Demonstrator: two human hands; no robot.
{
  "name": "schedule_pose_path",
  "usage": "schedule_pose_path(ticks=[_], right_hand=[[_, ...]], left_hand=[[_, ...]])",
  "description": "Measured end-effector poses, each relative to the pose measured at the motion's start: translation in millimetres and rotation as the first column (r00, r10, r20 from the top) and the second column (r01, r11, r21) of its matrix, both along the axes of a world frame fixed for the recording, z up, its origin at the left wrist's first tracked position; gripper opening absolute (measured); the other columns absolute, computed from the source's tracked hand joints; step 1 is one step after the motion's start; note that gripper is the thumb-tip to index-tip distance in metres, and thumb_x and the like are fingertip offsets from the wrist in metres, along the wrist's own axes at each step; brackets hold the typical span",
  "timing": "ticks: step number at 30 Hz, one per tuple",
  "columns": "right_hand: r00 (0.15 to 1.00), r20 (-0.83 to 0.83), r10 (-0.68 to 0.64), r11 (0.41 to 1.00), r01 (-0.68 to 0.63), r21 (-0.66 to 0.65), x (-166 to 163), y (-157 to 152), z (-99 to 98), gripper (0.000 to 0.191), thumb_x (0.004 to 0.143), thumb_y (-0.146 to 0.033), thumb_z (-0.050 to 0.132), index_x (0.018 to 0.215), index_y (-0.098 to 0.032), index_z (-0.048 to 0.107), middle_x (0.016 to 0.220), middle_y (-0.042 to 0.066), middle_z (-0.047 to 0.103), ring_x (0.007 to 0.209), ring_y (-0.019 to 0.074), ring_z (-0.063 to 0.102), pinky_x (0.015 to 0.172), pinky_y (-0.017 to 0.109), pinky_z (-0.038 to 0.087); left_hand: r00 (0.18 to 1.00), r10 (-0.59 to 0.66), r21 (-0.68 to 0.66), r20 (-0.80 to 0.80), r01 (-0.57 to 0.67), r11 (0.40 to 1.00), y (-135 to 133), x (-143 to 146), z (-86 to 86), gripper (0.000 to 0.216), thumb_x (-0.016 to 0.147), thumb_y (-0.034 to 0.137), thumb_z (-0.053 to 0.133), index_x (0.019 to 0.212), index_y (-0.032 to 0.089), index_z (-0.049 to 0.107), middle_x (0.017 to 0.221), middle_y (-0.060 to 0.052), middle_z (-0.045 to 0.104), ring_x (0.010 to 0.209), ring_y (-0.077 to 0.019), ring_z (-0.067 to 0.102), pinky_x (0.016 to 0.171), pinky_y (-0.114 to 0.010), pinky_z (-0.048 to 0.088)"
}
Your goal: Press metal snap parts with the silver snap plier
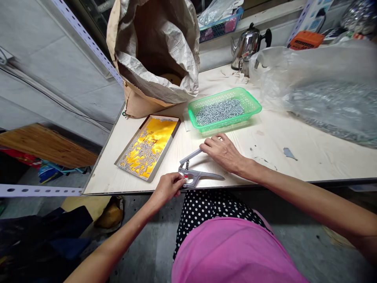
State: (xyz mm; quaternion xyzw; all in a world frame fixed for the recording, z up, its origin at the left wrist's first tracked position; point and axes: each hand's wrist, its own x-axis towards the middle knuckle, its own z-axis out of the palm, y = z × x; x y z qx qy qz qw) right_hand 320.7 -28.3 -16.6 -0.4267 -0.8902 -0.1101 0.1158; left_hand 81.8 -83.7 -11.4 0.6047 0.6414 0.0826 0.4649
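Note:
Grey spring-loaded hand pliers [203, 174] lie near the table's front edge, their two handles spread apart and a coil spring between them. My right hand [224, 152] has its fingers curled on the end of the upper handle. At the head of the tool, my left hand [168, 186] is closed in a pinch beside a small red spot; what the fingertips hold is too small to make out. Left of the pliers, a shallow tray [160, 157] with a yellow lining holds many small metal pins [144, 152]. A green plastic basket [253, 110] beyond my right hand contains similar metal pieces [220, 111].
A large woven sack [188, 51] stands open behind the tray. At the back are a steel kettle [246, 44] and a blue basket [232, 25]. A clear plastic bag [324, 94] of metal pieces covers the right side, near an orange box [306, 40].

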Motion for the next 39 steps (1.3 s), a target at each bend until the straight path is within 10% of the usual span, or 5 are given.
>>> schedule_pose_path(ticks=[17, 25, 39], right_hand=[[0.999, -0.025, -0.033, 0.969, 0.026, -0.246, -8, 12, -34.0, 0.019, 0.096, -0.025, 0.047, 0.105, -0.018, 0.063, 0.104, 0.010, 0.063, 0.098, 0.0252, 0.050, 0.079, 0.035, 0.032], [0.989, -0.121, 0.090, 0.924, -0.128, -0.360, 5, -11, -34.3, 0.091, 0.077, -0.070, 0.061, 0.144, -0.013, 0.039, 0.145, 0.023, 0.042, 0.135, 0.0387, 0.034, 0.106, 0.058, 0.024], [0.995, -0.081, -0.065, 0.913, 0.027, -0.408, -3, -17, -20.4, 0.089, 0.066, -0.058, 0.076, 0.134, -0.007, 0.048, 0.125, 0.020, 0.056, 0.115, 0.0349, 0.050, 0.107, 0.053, 0.029]], left_hand=[[0.999, 0.045, -0.413, 0.006, -0.039, 0.910, 34, 0, 2.0, 0.027, 0.075, 0.036, 0.074, 0.070, 0.015, 0.058, 0.045, 0.002, 0.059, 0.042, -0.0111, 0.058, 0.048, -0.021, 0.049], [0.999, 0.030, -0.450, -0.012, -0.032, 0.893, 37, 3, 4.5, 0.019, 0.078, 0.028, 0.069, 0.070, 0.014, 0.059, 0.044, 0.001, 0.059, 0.041, -0.0106, 0.057, 0.048, -0.020, 0.048], [0.998, 0.060, -0.431, 0.003, -0.053, 0.901, 32, 4, 9.4, 0.023, 0.074, 0.030, 0.074, 0.067, 0.014, 0.059, 0.044, -0.001, 0.061, 0.038, -0.0115, 0.056, 0.046, -0.021, 0.048]])
